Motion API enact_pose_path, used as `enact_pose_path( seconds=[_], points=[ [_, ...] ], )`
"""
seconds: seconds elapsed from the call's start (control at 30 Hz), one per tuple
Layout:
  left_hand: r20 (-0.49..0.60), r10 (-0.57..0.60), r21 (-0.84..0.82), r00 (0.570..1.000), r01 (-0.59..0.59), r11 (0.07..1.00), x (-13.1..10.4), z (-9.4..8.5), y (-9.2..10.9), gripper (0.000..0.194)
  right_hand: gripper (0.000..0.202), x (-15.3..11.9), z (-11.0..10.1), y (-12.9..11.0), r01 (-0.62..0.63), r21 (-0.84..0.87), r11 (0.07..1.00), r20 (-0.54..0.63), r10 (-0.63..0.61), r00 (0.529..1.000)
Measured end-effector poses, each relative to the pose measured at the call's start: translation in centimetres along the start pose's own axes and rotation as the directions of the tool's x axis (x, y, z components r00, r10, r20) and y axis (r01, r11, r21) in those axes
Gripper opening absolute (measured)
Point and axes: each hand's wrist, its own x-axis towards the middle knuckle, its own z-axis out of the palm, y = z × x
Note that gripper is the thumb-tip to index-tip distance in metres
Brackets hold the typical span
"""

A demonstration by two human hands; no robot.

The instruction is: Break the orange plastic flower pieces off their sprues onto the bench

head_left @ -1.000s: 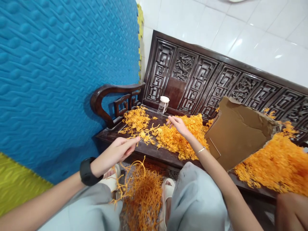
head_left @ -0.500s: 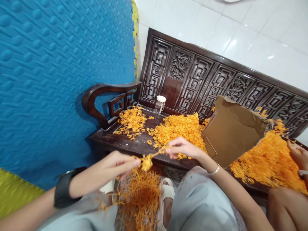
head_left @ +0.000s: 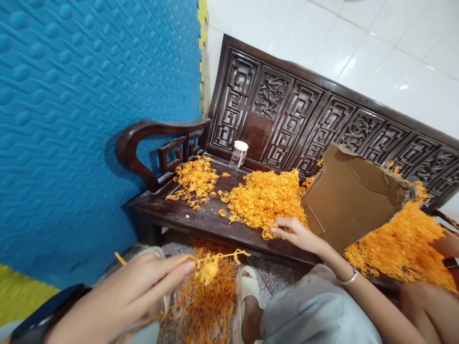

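Note:
My left hand [head_left: 154, 282] is closed, pinching an orange plastic sprig [head_left: 210, 268] between thumb and fingers. Its thin branched stem sticks out to the right, and a clump of small pieces hangs from it. My right hand [head_left: 292, 233] is over the front edge of an orange heap of small plastic pieces [head_left: 268, 196] on the dark wooden bench [head_left: 175, 210]. Its fingers are apart, with nothing visible held in them. Below, between my feet, lies a pile of thin orange stems [head_left: 211, 306].
A cardboard sheet [head_left: 358, 196] leans between the middle heap and a larger orange heap [head_left: 401, 248], where another person's hand [head_left: 448, 243] reaches in. A smaller heap [head_left: 195, 179] and a lidded clear cup [head_left: 238, 155] stand near the bench's curved armrest [head_left: 131, 143].
My right hand has let go of the sprig's end and moved right to the heap, its fingers spreading. My left hand has moved lower and nearer, still with the sprig.

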Motion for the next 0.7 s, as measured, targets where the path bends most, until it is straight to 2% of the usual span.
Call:
enact_pose_path(
  seconds=[0.07,0.17,0.3,0.37,0.5,0.6,0.7],
  points=[
    [0.050,0.036,0.030,0.998,-0.038,0.999,1.2,-0.4,0.7,0.027,0.040,1.1,0.4,-0.3,0.010,-0.198,0.980,-0.055,-0.021,0.998],
    [0.078,-0.002,0.075,0.997,-0.004,0.997,2.4,-0.3,2.7,0.026,0.037,3.4,0.4,-0.7,-0.003,-0.479,0.878,-0.085,-0.043,0.995],
    [0.099,-0.107,0.088,0.989,0.098,0.991,3.5,0.6,5.1,0.022,0.034,8.2,-0.9,-0.2,-0.167,-0.684,0.710,-0.212,0.025,0.977],
    [0.112,-0.123,0.101,0.986,0.112,0.989,4.1,0.9,5.6,0.024,0.034,11.1,-1.7,0.5,-0.247,-0.719,0.650,-0.247,0.094,0.965],
    [0.110,-0.105,0.126,0.988,0.091,0.988,5.3,0.9,5.6,0.026,0.030,15.5,-2.8,2.3,-0.324,-0.709,0.626,-0.302,0.145,0.942],
    [0.063,-0.099,0.122,0.993,0.091,0.988,6.0,0.7,5.4,0.026,0.024,16.9,-3.0,3.2,-0.369,-0.681,0.632,-0.337,0.177,0.925],
    [0.032,-0.101,0.094,0.994,0.097,0.991,6.4,0.6,5.5,0.029,0.019,16.9,-3.0,2.6,-0.379,-0.636,0.672,-0.374,0.162,0.913]
  ],
)
